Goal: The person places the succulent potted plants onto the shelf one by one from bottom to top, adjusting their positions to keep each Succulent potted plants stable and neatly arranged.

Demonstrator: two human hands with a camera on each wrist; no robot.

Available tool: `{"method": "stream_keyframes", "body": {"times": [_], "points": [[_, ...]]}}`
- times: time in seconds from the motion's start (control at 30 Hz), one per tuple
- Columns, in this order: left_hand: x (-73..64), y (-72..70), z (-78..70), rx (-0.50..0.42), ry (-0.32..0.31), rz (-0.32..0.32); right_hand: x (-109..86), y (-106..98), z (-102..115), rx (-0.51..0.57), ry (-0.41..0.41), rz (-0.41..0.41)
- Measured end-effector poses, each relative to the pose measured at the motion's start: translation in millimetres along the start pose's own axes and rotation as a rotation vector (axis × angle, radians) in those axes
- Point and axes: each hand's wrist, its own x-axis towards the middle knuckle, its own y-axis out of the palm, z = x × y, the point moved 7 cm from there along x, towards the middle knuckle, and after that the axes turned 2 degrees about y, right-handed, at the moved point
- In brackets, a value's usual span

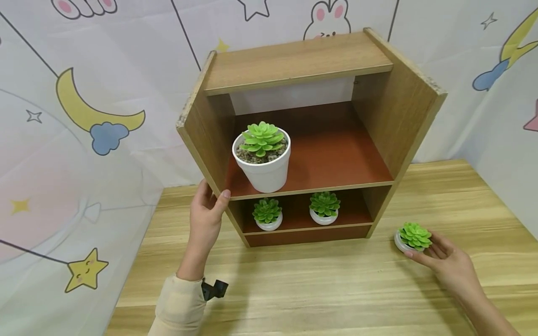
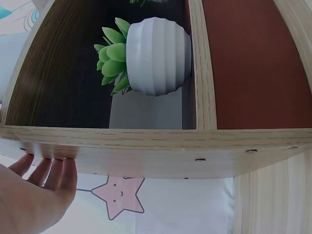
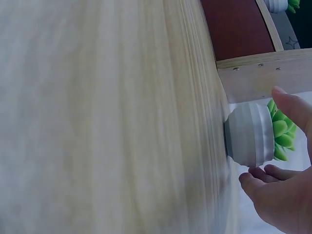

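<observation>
My left hand (image 1: 206, 217) holds the left side panel of a small wooden shelf unit (image 1: 290, 70), thumb at its front edge and fingers against the outer face. Low on the right, my right hand (image 1: 451, 266) is spread around a small potted succulent (image 1: 414, 237) that stands on the table. In the right wrist view its white ribbed pot (image 3: 251, 134) sits between thumb and fingers; the fingertips are right at the pot and a gap shows by the thumb. A larger potted succulent (image 1: 265, 158) stands at the left of the upper shelf.
Two small potted succulents, a left one (image 1: 268, 214) and a right one (image 1: 324, 207), stand on the lower shelf. The unit rests on a wood-grain table (image 1: 319, 289). Behind is a white cloth (image 1: 138, 51) printed with moons, stars and rabbits. A black strap (image 1: 213, 289) circles the left wrist.
</observation>
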Motion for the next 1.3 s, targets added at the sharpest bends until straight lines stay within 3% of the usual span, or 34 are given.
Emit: {"method": "stream_keyframes", "body": {"times": [1.3], "points": [[-0.4,0.3,0.1,0.013,-0.013,0.006,7.4,4.0,-3.7,-0.062,-0.001,-0.018]]}}
